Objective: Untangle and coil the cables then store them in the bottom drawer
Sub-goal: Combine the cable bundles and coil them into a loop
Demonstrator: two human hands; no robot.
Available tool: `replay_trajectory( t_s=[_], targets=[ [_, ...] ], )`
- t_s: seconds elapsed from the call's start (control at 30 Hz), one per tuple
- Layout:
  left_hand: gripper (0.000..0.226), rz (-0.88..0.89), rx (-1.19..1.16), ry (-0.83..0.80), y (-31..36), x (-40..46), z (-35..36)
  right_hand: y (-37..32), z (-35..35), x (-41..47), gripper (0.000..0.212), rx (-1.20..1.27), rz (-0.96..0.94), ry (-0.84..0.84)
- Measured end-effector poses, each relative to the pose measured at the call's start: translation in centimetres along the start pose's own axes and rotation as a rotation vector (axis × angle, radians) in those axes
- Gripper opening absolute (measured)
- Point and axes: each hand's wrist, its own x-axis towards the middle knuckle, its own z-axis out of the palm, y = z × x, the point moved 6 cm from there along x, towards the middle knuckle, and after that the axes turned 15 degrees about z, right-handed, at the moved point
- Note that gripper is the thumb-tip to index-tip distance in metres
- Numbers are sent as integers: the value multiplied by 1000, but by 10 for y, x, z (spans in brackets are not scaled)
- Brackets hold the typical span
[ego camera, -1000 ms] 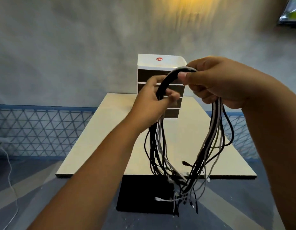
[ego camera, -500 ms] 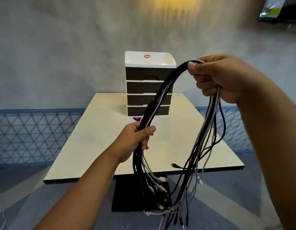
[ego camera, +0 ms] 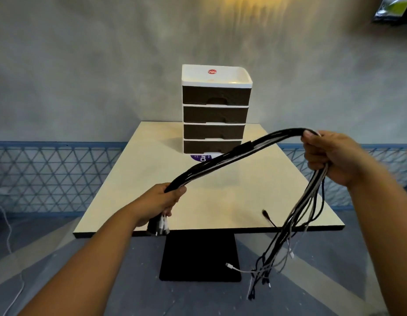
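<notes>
A bundle of several black, grey and white cables [ego camera: 232,156] stretches between my two hands above the table. My left hand [ego camera: 161,201] grips one end low at the front; short plug ends stick out below its fist. My right hand [ego camera: 328,156] grips the bundle higher at the right, and the loose ends [ego camera: 287,233] hang down from it past the table edge. A small drawer unit [ego camera: 216,110] with several dark drawers stands at the table's far side; its bottom drawer [ego camera: 209,146] is closed.
The cream table [ego camera: 134,179] stands on a black square base [ego camera: 200,258]. A purple-and-white card [ego camera: 201,157] lies in front of the drawer unit. A blue lattice fence [ego camera: 49,174] runs behind, and a white cord [ego camera: 8,231] trails on the floor at left.
My left hand slid down along the bundle to its end and moved forward and low. My right hand dropped lower. The bundle now runs as a stretched line between them.
</notes>
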Motion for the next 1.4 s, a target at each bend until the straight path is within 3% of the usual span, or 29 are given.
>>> replay_trajectory(
  t_s=[0.13,0.2,0.4,0.53,0.6,0.67,0.73,0.8,0.87,0.93,1.0,1.07,1.3,1.4],
  targets=[
    [46,-116,-301,-198,22,-9,-11,53,-8,1,30,32,53,-74],
    [45,-90,-425,-212,45,-10,-20,74,-9,-1,32,-29,91,-91],
    [33,52,-590,-196,126,-3,-16,116,14,-3,10,-214,202,-162],
    [37,41,-533,-148,171,4,8,147,33,3,47,-386,290,-221],
    [35,28,-498,-209,187,4,27,156,39,3,45,-522,332,-242],
    [33,3,-426,-297,197,2,48,144,41,-1,67,-624,332,-233],
    [31,-7,-281,-372,199,1,68,104,50,-11,100,-513,173,-229],
    [30,-29,-140,-444,197,-1,87,53,76,-31,109,-301,-57,-261],
    [30,-41,-60,-495,195,-4,104,24,105,-50,91,-254,-243,-251],
    [30,-36,-60,-507,196,-4,114,19,126,-55,55,-187,-310,-241],
    [31,-30,-114,-484,198,-1,115,30,133,-50,25,-52,-256,-243],
    [31,-18,-185,-446,201,4,108,48,131,-39,12,-7,-152,-247],
    [38,42,-638,-381,227,11,66,131,144,-26,9,-106,32,-348],
    [39,39,-792,-387,233,15,44,173,149,-25,22,-131,146,-337]
  ],
)
